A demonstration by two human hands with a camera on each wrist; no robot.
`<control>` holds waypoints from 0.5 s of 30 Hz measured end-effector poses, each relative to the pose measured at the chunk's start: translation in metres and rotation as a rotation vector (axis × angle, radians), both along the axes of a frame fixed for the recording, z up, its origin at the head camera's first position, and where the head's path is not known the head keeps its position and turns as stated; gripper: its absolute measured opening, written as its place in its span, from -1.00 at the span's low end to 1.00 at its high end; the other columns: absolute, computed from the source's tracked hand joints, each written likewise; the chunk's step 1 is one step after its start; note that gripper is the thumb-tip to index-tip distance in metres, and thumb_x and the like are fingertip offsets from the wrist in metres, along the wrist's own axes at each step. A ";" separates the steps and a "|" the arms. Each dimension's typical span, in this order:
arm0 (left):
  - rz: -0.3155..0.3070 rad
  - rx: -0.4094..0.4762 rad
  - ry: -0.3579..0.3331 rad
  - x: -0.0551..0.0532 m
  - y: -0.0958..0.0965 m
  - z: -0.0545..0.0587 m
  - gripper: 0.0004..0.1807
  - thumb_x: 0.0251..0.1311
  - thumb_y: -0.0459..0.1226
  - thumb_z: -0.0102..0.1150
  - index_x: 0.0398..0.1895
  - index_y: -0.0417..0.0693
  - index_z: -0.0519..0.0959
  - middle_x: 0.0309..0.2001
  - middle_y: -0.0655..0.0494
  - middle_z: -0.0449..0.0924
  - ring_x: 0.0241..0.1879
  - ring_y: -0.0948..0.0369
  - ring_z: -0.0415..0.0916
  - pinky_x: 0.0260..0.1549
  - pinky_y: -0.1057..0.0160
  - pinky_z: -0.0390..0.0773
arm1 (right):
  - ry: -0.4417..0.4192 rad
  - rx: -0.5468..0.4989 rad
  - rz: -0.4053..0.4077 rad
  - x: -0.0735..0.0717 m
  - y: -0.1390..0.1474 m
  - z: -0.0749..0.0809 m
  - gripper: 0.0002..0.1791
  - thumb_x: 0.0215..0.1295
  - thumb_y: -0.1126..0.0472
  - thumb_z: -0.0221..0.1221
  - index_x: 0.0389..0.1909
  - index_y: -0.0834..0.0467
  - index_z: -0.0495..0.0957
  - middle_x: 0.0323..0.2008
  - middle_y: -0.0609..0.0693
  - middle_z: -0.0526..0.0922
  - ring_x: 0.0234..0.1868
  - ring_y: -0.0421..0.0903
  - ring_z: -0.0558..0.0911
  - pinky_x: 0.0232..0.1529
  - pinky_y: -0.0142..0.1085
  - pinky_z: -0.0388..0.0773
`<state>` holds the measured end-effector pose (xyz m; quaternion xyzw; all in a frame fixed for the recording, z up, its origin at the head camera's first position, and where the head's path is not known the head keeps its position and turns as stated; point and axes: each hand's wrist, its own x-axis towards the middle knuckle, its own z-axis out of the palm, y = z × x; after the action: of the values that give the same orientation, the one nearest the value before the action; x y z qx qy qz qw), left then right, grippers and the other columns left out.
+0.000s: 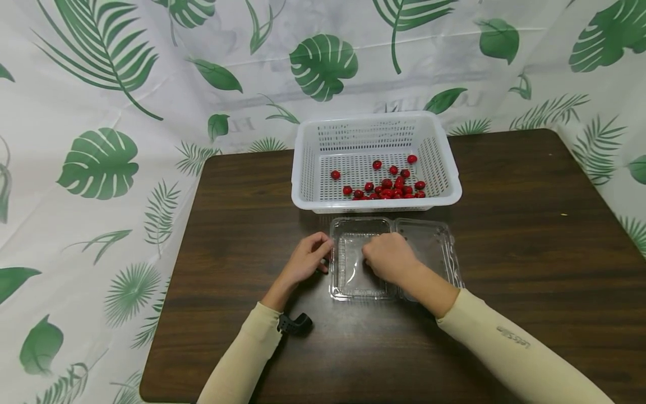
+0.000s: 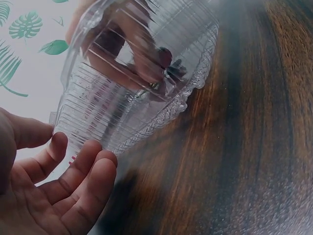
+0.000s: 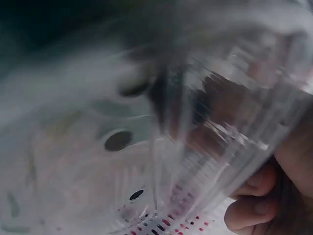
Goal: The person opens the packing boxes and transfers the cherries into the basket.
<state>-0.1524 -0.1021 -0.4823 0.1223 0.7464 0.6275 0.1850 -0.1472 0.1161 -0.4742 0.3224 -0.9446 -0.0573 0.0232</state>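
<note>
A clear plastic clamshell container point(image 1: 353, 280) lies opened on the table, its lid point(image 1: 429, 247) folded out to the right. My left hand point(image 1: 305, 258) is at its left side, thumb and index finger pinching the rim in the left wrist view. My right hand point(image 1: 391, 258) reaches down into the container with curled fingers. Seen through the plastic in the left wrist view, a dark red cherry point(image 2: 164, 56) is at the right fingertips, partly hidden. The right wrist view is blurred, with the lid's holes point(image 3: 118, 140) showing.
Just behind the container stands a white perforated basket point(image 1: 375, 205) with many red cherries point(image 1: 386, 184) in it. The brown wooden table point(image 1: 530, 224) extends to both sides. A leaf-print cloth point(image 1: 212, 112) hangs behind it.
</note>
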 end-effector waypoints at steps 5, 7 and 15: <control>0.005 -0.004 0.014 0.000 0.000 0.002 -0.77 0.46 -0.38 -0.05 -0.23 -0.49 0.45 -0.33 -0.46 0.48 -0.27 -0.37 0.47 -0.39 -0.33 0.60 | 0.053 0.001 0.027 0.000 -0.002 -0.002 -0.69 -0.04 0.32 0.32 -0.78 0.05 0.41 -0.74 -0.06 0.48 -0.72 -0.08 0.44 -0.75 -0.18 0.48; 0.010 -0.004 0.016 0.001 0.000 0.003 -0.78 0.45 -0.38 -0.04 -0.23 -0.48 0.46 -0.35 -0.42 0.50 -0.28 -0.35 0.48 -0.40 -0.31 0.61 | 0.040 0.000 0.030 0.000 -0.003 -0.002 -0.72 -0.10 0.34 0.32 -0.76 0.04 0.43 -0.73 -0.06 0.49 -0.71 -0.09 0.44 -0.73 -0.18 0.48; 0.010 -0.001 -0.010 -0.003 0.000 -0.006 -0.76 0.45 -0.39 -0.04 -0.19 -0.53 0.44 -0.35 -0.42 0.49 -0.24 -0.39 0.46 -0.37 -0.34 0.59 | 0.003 -0.033 0.084 0.001 -0.005 0.000 -0.75 -0.23 0.40 0.34 -0.65 0.03 0.49 -0.68 -0.08 0.50 -0.68 -0.09 0.47 -0.71 -0.20 0.51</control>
<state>-0.1550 -0.1023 -0.4881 0.1157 0.7464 0.6286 0.1856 -0.1460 0.1112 -0.4742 0.3613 -0.9310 -0.0410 0.0322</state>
